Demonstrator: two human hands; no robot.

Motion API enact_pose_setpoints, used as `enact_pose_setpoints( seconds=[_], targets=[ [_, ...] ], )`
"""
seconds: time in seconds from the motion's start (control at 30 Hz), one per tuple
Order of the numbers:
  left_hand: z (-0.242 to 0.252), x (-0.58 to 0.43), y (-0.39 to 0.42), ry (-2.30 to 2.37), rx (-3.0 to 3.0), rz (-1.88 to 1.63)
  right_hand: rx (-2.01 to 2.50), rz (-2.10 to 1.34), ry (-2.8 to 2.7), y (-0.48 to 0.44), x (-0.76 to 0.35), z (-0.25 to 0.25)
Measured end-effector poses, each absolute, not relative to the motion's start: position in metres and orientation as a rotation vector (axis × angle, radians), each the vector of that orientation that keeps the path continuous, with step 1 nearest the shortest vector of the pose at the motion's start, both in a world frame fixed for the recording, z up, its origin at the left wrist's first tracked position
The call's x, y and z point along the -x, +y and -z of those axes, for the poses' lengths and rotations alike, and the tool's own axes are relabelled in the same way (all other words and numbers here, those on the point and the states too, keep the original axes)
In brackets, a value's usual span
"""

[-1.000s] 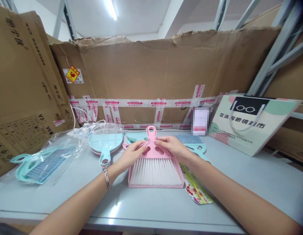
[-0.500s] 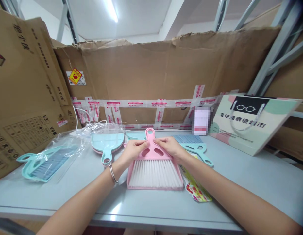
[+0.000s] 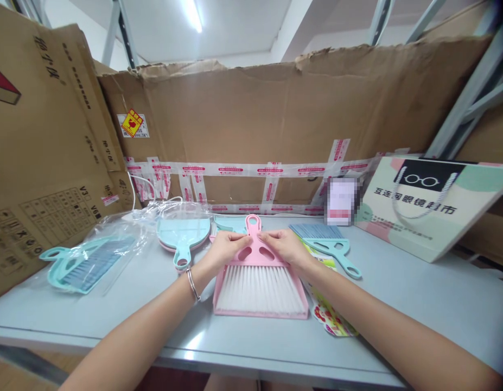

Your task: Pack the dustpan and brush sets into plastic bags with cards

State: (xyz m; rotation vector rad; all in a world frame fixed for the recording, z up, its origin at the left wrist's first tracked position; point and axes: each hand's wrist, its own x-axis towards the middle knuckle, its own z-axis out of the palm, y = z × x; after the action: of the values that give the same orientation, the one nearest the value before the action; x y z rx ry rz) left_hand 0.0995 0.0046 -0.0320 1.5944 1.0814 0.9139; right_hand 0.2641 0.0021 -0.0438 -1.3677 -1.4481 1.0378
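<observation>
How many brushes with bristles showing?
3: pink plastic white-bristled brush, pinched by left hand and right hand; bagged turquoise blue-bristled brush, far left; loose turquoise blue-bristled brush, right. More may be hidden behind arms or dustpans.

From my remote seat I see a person's bare left forearm (image 3: pixel 153 320), a slim silver-toned bracelet (image 3: pixel 192 284) round that wrist, shiny and rounded, detail too fine for me to read, bare left hand (image 3: pixel 227 250), right forearm (image 3: pixel 365 309) uncovered, right hand (image 3: pixel 284 247) likewise bare
</observation>
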Motion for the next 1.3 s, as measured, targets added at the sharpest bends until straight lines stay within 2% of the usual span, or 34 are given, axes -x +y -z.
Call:
enact_pose_setpoints(
  seconds=[0.2,0.4,0.53,0.7,0.87,1.0,1.3],
  targets=[
    [0.032,-0.094,0.005,1.002,-1.616,-0.881,1.233,-1.092,-1.4,0.005,-0.269,0.045],
    [0.037,-0.086,0.005,0.899,-1.534,-0.777,1.101,-1.17,-1.28,0.014,-0.305,0.025],
    [0.038,-0.083,0.011,0.944,-1.35,-0.949,1.36,-0.931,-1.483,0.014,-0.365,0.019],
    [0.033,-0.084,0.016,0.97,-1.169,-1.199,1.79,-0.721,-1.914,-0.001,-0.412,0.046],
    [0.03,-0.085,0.014,0.998,-1.112,-1.256,1.824,-0.472,-2.106,0.0,-0.396,0.064],
    [0.031,-0.086,0.013,0.98,-1.134,-1.224,1.873,-0.436,-2.154,0.009,-0.388,0.066],
    [0.039,-0.084,0.018,0.992,-1.187,-1.235,1.728,-0.479,-1.741,0.005,-0.399,0.055]
  ],
)
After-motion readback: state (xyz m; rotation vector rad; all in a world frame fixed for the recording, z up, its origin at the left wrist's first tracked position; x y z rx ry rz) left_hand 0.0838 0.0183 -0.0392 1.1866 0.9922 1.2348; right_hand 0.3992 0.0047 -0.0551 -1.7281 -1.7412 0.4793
